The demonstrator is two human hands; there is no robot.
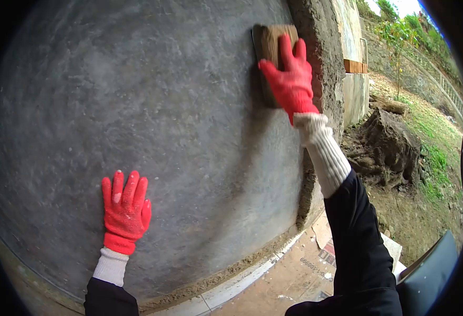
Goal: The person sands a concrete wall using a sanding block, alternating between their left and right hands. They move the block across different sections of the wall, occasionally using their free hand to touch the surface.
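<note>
A dark grey plastered wall (189, 131) with a smooth, faintly streaked surface fills most of the head view. My right hand (293, 79), in a red glove, presses a brown wooden float (270, 45) against the wall near its right edge. The thumb and fingers are spread over the float's back, and a thin dark layer shows along its left side. Lower on the left, my left hand (126, 205), also red-gloved, lies flat on the wall with fingers extended. It holds nothing. Pale specks mark its glove.
Rough mortar (323, 63) edges the wall on the right. Flattened cardboard (289, 274) covers the floor below, beside a pale ledge (213, 297). At right are a tree stump (387, 142), a grassy slope (434, 163) and a dark panel (429, 276).
</note>
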